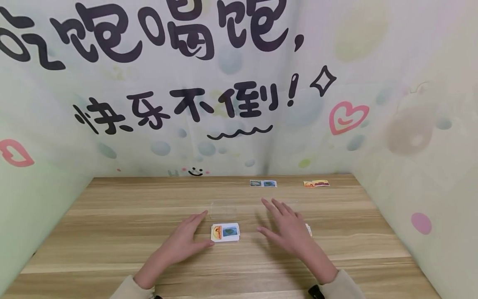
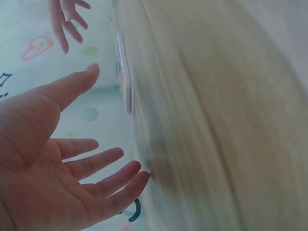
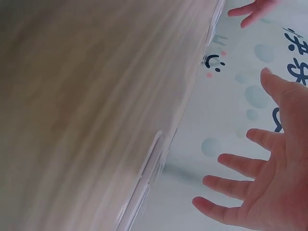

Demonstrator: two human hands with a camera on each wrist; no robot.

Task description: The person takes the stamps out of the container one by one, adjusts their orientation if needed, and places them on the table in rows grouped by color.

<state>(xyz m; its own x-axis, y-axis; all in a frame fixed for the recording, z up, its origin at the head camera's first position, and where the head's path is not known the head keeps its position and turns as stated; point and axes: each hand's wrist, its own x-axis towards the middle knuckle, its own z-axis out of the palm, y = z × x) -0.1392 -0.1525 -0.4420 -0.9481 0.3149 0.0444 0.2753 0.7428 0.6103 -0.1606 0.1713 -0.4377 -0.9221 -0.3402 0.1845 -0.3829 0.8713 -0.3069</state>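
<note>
A small stack of picture cards (image 1: 225, 232) lies on the wooden table, the top one showing an orange picture and a blue-green one. My left hand (image 1: 185, 239) is just left of it, fingers spread, thumb tip close to the stack's lower left corner. In the left wrist view the left hand (image 2: 62, 168) holds nothing. Over the table to the right is my right hand (image 1: 289, 229), its fingers apart and nothing in them. It mostly hides a second group of cards (image 1: 308, 229). The right wrist view shows the right hand (image 3: 269, 183) with an empty palm.
Behind the stack sits a clear plastic tray (image 1: 223, 210). At the table's far edge lie a pair of blue-green cards (image 1: 263, 183) and a pair of orange cards (image 1: 316, 183). A printed cloth wall (image 1: 239, 153) rises behind the table (image 1: 149, 199).
</note>
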